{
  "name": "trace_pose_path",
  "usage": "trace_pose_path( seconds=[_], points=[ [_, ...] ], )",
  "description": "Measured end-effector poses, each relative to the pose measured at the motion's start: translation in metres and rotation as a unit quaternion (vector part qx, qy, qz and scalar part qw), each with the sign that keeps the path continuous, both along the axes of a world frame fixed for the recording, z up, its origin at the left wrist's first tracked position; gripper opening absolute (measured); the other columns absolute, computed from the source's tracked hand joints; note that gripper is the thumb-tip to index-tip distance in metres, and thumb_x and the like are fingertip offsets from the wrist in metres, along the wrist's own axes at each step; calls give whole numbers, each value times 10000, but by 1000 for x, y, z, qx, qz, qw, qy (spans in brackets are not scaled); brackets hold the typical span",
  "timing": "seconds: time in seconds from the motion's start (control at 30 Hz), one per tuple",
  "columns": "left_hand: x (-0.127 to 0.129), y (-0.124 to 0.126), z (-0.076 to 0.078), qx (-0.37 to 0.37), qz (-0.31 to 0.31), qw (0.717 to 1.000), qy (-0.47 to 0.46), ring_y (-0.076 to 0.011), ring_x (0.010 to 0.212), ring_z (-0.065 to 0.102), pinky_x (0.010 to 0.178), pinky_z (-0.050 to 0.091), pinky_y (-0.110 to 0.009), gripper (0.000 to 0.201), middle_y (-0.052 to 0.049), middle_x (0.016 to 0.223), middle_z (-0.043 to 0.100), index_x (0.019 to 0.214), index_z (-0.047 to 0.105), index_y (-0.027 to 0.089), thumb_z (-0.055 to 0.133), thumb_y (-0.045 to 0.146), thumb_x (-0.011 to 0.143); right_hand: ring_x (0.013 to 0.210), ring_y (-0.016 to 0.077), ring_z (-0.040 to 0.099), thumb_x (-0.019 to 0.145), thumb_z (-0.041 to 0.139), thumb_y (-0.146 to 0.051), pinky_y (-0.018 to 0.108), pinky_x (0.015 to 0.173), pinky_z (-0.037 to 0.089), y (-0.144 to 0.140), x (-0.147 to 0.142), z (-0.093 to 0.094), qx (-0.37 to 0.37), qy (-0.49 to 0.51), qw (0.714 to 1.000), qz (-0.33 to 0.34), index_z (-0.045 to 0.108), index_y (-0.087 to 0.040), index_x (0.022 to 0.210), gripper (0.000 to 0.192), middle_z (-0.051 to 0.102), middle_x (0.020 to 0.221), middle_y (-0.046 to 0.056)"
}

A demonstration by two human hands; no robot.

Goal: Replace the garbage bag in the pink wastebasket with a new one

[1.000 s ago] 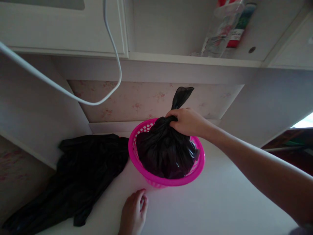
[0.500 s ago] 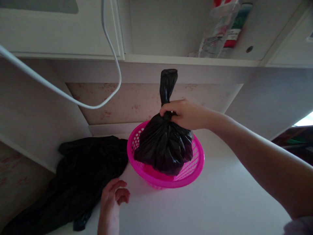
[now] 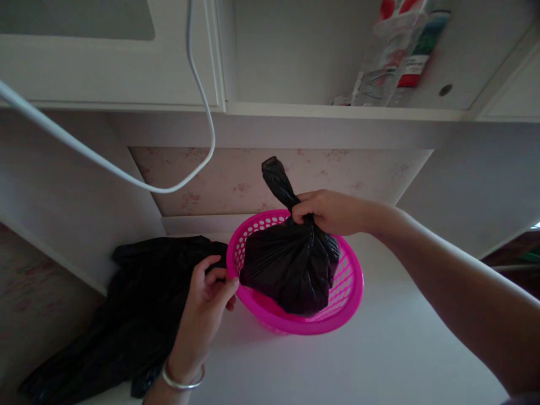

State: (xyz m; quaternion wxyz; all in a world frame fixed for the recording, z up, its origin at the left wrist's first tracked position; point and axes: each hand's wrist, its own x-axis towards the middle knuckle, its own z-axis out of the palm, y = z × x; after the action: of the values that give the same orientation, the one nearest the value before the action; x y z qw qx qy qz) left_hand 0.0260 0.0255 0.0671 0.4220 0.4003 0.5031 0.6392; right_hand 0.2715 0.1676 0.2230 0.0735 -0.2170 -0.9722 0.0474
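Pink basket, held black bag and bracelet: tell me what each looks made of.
Pink basket: probably moulded plastic, smooth with a slight sheen; uniform colour and regular holes suggest that.
Black bag: likely thin plastic film, softly shiny, with fine creases fanning from the gathered neck.
Bracelet: seemingly polished silver-toned metal, judging by its bright highlights; exact metal unclear.

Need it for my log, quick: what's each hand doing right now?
Left hand: half-curled at the rim of the basket; whether it grips can't be told.
Right hand: closed, holding the bag by its neck.
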Motion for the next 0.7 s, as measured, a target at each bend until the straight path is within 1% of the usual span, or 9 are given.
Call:
trace_pose_path(
  seconds=[0.1,0.23,0.3,0.33,0.37,0.43,0.53,0.63,0.7],
  points=[
    [2,1,1,-8,-16,1000,-10,-84,486,521,425,435,-198,507,53,772,647,1167,484,216,764,319,756,697,147,545,635,439,43,242,665,366,5,3,3,31,22,999,-13,611,-184,708,294,558,767,15],
    [3,2,0,-23,-28,999,-41,-76,453,497,379,403,-192,427,46,759,628,1116,536,190,730,303,753,679,163,513,652,446,33,265,651,339,7,5,19,115,100,985,-76,606,-183,711,274,553,753,23],
    [3,3,0,-24,-28,998,-52,-80,472,517,392,418,-194,410,43,774,627,1117,545,193,720,301,762,683,164,514,666,451,26,266,648,335,5,3,22,136,129,979,-83,615,-181,721,270,561,768,26],
    [2,4,0,-24,-28,998,-54,-80,480,523,397,425,-195,406,42,785,628,1121,546,196,718,303,769,689,162,519,680,455,21,263,652,337,3,1,21,137,138,978,-78,621,-180,728,266,565,775,26],
    [2,5,0,-25,-27,998,-55,-80,483,525,399,429,-197,407,42,791,629,1124,546,198,718,306,772,696,158,525,694,457,16,259,657,340,2,-2,17,133,142,978,-71,629,-178,735,263,569,780,26],
    [1,6,0,-28,-23,998,-54,-83,477,524,393,430,-201,418,45,787,625,1128,543,196,722,308,768,718,154,543,715,455,12,250,669,348,1,-7,3,114,144,981,-68,645,-175,759,271,585,799,28],
    [2,7,0,-32,-23,998,-48,-90,477,524,384,421,-206,433,44,787,623,1129,546,195,731,310,755,777,162,584,721,443,17,246,700,367,2,-14,-27,73,140,983,-99,674,-171,818,313,622,835,40],
    [2,7,0,-40,-19,998,-42,-99,496,530,396,421,-212,437,39,798,623,1125,558,201,738,328,747,804,175,611,730,455,6,254,715,381,5,-16,-56,29,90,988,-119,698,-179,887,344,652,856,47],
    [-1,7,0,-56,-21,998,-22,-101,525,535,429,429,-219,396,26,831,630,1114,573,206,723,337,771,791,180,621,733,475,-7,262,696,379,6,-16,-69,9,41,992,-122,705,-194,913,346,670,872,49]
  ],
)
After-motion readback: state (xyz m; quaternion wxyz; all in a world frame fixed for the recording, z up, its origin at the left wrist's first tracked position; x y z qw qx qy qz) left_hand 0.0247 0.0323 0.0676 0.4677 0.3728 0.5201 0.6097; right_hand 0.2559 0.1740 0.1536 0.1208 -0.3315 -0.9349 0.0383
